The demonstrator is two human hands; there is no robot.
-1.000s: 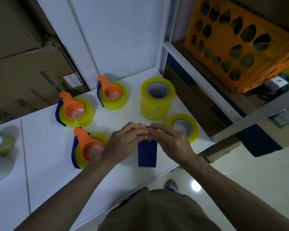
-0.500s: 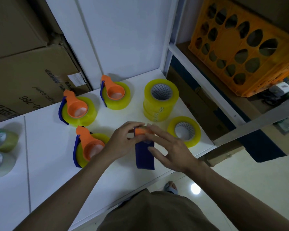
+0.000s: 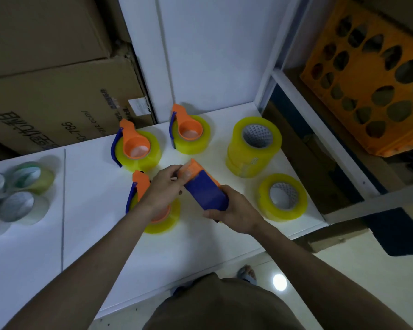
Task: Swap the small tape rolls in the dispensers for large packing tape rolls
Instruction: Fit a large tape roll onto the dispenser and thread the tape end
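Since half second ago: dispenser (image 3: 204, 186) lifted, tilted, orange end toward far left; right hand (image 3: 234, 214), then spread beside it, now wraps blue end from below. Left hand (image 3: 163, 186) pinches orange end, thumb and fingers pressed on it. Dispenser held above desk (image 3: 93, 210), between loaded dispenser (image 3: 150, 210) and single yellow roll (image 3: 281, 197). Stacked rolls (image 3: 254, 146) behind.

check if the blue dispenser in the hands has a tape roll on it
No, the blue dispenser, gripped by the left hand and right hand, carries no roll.
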